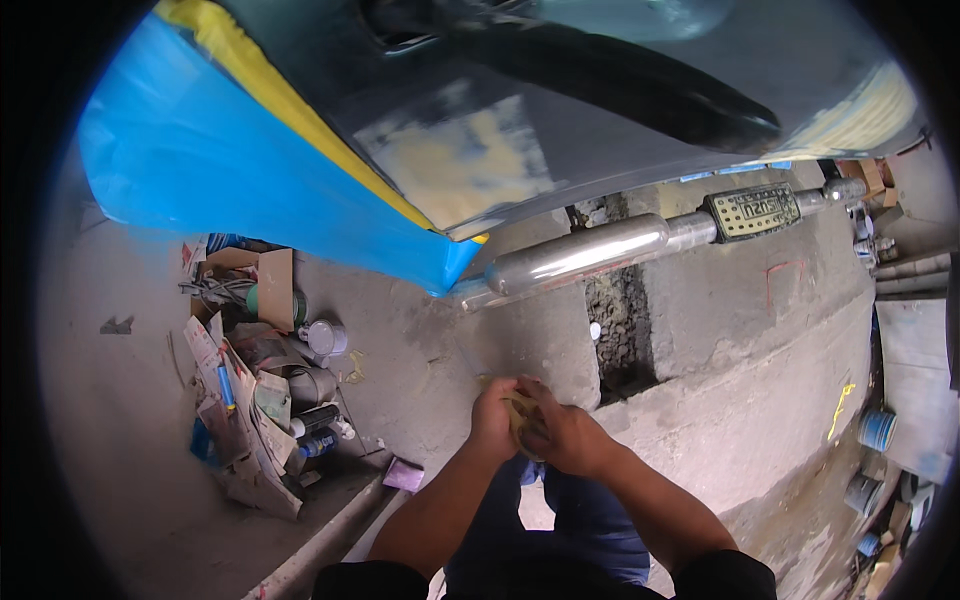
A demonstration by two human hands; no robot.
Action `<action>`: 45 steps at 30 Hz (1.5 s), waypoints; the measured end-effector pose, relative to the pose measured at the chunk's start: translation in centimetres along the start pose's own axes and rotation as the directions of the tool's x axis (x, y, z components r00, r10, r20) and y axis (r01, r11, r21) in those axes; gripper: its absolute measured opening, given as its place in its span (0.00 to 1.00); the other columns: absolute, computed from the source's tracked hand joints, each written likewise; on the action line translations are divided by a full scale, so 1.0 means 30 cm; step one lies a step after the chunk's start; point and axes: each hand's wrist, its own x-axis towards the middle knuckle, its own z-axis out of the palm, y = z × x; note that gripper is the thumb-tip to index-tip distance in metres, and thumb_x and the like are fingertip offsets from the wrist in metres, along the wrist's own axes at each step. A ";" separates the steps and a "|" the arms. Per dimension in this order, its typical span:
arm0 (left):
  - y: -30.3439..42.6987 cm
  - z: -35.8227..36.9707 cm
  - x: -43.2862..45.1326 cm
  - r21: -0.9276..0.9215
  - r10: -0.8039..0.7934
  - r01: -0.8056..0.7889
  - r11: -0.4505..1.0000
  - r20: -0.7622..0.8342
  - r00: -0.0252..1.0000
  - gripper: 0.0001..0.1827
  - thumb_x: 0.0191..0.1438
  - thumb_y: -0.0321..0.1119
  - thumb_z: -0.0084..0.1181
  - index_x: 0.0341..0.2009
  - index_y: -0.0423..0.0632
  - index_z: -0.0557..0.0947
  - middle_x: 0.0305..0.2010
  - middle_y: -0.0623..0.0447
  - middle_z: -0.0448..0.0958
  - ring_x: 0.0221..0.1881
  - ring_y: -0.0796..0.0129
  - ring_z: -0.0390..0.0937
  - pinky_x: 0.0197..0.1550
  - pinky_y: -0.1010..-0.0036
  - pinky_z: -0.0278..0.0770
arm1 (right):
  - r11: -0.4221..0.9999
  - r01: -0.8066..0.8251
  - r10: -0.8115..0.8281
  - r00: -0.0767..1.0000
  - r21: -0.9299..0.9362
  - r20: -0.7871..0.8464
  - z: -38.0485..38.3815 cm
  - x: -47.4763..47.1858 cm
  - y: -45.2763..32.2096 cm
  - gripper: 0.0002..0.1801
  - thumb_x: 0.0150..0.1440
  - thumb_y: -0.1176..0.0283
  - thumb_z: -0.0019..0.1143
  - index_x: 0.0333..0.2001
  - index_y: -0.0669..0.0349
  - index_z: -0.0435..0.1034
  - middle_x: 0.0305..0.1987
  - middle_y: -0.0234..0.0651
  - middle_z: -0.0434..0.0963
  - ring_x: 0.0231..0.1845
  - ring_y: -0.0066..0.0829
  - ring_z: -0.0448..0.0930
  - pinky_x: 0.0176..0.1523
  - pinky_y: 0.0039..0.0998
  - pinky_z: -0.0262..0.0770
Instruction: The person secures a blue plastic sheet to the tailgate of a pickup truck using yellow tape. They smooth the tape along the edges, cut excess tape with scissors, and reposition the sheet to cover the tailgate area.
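My left hand point(491, 421) and my right hand point(576, 441) meet in front of my waist, fingers curled around a small yellowish thing point(519, 414). Fingers cover most of it, so its kind is unclear; it could be masking tape. A thin, pale blade-like piece point(471, 357) juts out beyond my left hand, blurred. Ahead of me is a dark grey vehicle body panel point(592, 139) with a sanded, cream-coloured filler patch point(465, 154). Blue plastic sheeting point(225, 165) hangs along its left side, edged with yellow masking tape point(300, 105).
A chrome side step point(585, 251) with an Isuzu tread pad point(754, 212) runs below the panel. Under it, a rubble-filled trench point(621, 330) cuts the concrete floor point(720, 315). Cardboard point(276, 289), paper and cans point(327, 337) are piled left. Paint tins point(876, 430) stand right.
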 end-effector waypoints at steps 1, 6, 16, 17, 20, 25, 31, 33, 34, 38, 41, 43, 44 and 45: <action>0.015 0.016 0.030 0.008 0.031 -0.031 0.999 -0.015 0.999 0.17 0.61 0.40 0.45 0.44 0.43 0.81 0.44 0.49 0.81 0.45 0.59 0.79 0.51 0.65 0.76 | 0.997 0.029 -0.031 0.999 -0.075 -0.021 0.000 0.043 0.029 0.43 0.55 0.66 0.60 0.70 0.59 0.47 0.35 0.58 0.80 0.32 0.58 0.82 0.38 0.51 0.79; 0.041 -0.012 0.194 0.122 0.217 -0.240 0.963 0.175 0.960 0.24 0.67 0.51 0.44 0.53 0.44 0.77 0.51 0.50 0.79 0.54 0.61 0.76 0.57 0.63 0.72 | 0.941 0.082 -0.077 0.997 -0.329 0.028 -0.158 0.206 0.030 0.50 0.52 0.58 0.67 0.70 0.64 0.48 0.41 0.61 0.79 0.38 0.57 0.83 0.43 0.47 0.80; 0.382 -0.396 0.532 0.117 0.690 -0.690 0.715 -0.280 0.667 0.34 0.58 0.38 0.59 0.67 0.47 0.63 0.60 0.49 0.72 0.59 0.62 0.70 0.57 0.65 0.68 | 0.591 0.006 -0.066 0.997 -0.807 -0.041 -0.417 0.443 0.036 0.54 0.48 0.44 0.68 0.68 0.67 0.56 0.47 0.58 0.79 0.51 0.56 0.79 0.58 0.45 0.73; 0.404 -0.422 0.563 0.182 0.682 -0.661 0.728 -0.289 0.671 0.38 0.57 0.38 0.60 0.69 0.47 0.60 0.61 0.50 0.70 0.59 0.62 0.70 0.58 0.65 0.67 | 0.596 0.004 -0.049 0.998 -0.803 -0.032 -0.416 0.465 0.031 0.53 0.47 0.43 0.68 0.67 0.66 0.57 0.47 0.58 0.79 0.52 0.56 0.79 0.58 0.45 0.73; 0.460 -0.497 0.667 0.109 0.657 -0.649 0.753 -0.094 0.748 0.45 0.55 0.38 0.62 0.72 0.47 0.53 0.63 0.50 0.69 0.61 0.61 0.69 0.61 0.65 0.66 | 0.607 -0.065 0.095 0.995 -0.792 -0.009 -0.390 0.552 -0.012 0.51 0.46 0.40 0.67 0.64 0.65 0.62 0.47 0.59 0.80 0.52 0.54 0.80 0.57 0.46 0.74; 0.445 -0.544 0.830 -0.242 0.636 -0.597 0.765 0.140 0.759 0.34 0.54 0.36 0.58 0.65 0.50 0.63 0.62 0.52 0.71 0.61 0.59 0.69 0.64 0.60 0.65 | 0.632 -0.121 0.251 0.967 -0.766 0.054 -0.418 0.673 0.030 0.55 0.46 0.36 0.66 0.68 0.62 0.59 0.55 0.55 0.78 0.57 0.52 0.78 0.59 0.41 0.73; 0.355 -0.586 0.836 -0.430 0.665 -0.524 0.735 0.307 0.681 0.26 0.52 0.34 0.54 0.59 0.53 0.72 0.60 0.52 0.74 0.60 0.55 0.71 0.67 0.53 0.63 | 0.669 -0.118 0.268 0.959 -0.733 0.089 -0.428 0.752 0.048 0.57 0.44 0.34 0.66 0.69 0.60 0.58 0.60 0.53 0.75 0.61 0.50 0.75 0.63 0.40 0.70; 0.370 -0.586 0.848 -0.373 0.636 -0.521 0.768 0.346 0.690 0.27 0.53 0.31 0.54 0.60 0.53 0.71 0.62 0.52 0.73 0.61 0.54 0.70 0.66 0.52 0.64 | 0.673 -0.129 0.274 0.958 -0.729 0.083 -0.414 0.772 0.026 0.57 0.44 0.34 0.66 0.69 0.60 0.59 0.62 0.52 0.74 0.63 0.49 0.74 0.64 0.40 0.69; 0.378 -0.585 0.855 -0.329 0.650 -0.563 0.758 0.319 0.689 0.27 0.53 0.30 0.55 0.60 0.53 0.71 0.62 0.51 0.73 0.62 0.54 0.70 0.66 0.52 0.65 | 0.676 -0.131 0.276 0.958 -0.725 0.084 -0.407 0.778 0.020 0.57 0.44 0.34 0.66 0.69 0.60 0.59 0.63 0.52 0.73 0.64 0.49 0.73 0.65 0.40 0.68; 0.440 -0.552 0.855 -0.304 0.702 -0.634 0.711 0.252 0.666 0.28 0.55 0.29 0.59 0.61 0.53 0.70 0.63 0.50 0.72 0.64 0.53 0.69 0.65 0.53 0.67 | 0.655 -0.111 0.248 0.966 -0.747 0.074 -0.407 0.805 0.046 0.57 0.44 0.34 0.66 0.69 0.59 0.59 0.64 0.51 0.72 0.65 0.47 0.73 0.66 0.39 0.68; 0.496 -0.534 0.826 -0.366 0.736 -0.648 0.668 0.197 0.648 0.26 0.60 0.39 0.59 0.61 0.50 0.69 0.62 0.50 0.72 0.65 0.53 0.68 0.68 0.52 0.65 | 0.654 -0.116 0.256 0.964 -0.747 0.075 -0.401 0.811 0.045 0.57 0.44 0.34 0.66 0.69 0.59 0.59 0.64 0.51 0.72 0.65 0.47 0.73 0.66 0.38 0.68; 0.544 -0.511 0.808 -0.438 0.722 -0.598 0.672 0.204 0.661 0.25 0.62 0.42 0.57 0.60 0.49 0.69 0.63 0.50 0.71 0.66 0.53 0.67 0.70 0.51 0.63 | 0.664 -0.114 0.270 0.958 -0.739 0.095 -0.391 0.813 0.032 0.58 0.44 0.34 0.66 0.69 0.59 0.59 0.65 0.51 0.72 0.65 0.47 0.72 0.66 0.38 0.67; 0.558 -0.493 0.810 -0.389 0.739 -0.639 0.664 0.212 0.639 0.28 0.63 0.50 0.54 0.61 0.46 0.68 0.65 0.49 0.69 0.68 0.52 0.65 0.71 0.50 0.61 | 0.662 -0.117 0.283 0.954 -0.740 0.103 -0.387 0.814 0.027 0.58 0.43 0.34 0.66 0.69 0.59 0.59 0.65 0.51 0.72 0.65 0.47 0.72 0.66 0.38 0.67; 0.574 -0.478 0.812 -0.415 0.731 -0.617 0.669 0.212 0.649 0.29 0.63 0.51 0.54 0.61 0.46 0.68 0.66 0.49 0.68 0.68 0.52 0.65 0.71 0.50 0.61 | 0.661 -0.118 0.294 0.949 -0.741 0.112 -0.382 0.818 0.022 0.58 0.43 0.34 0.66 0.70 0.58 0.58 0.65 0.51 0.72 0.65 0.47 0.72 0.66 0.38 0.67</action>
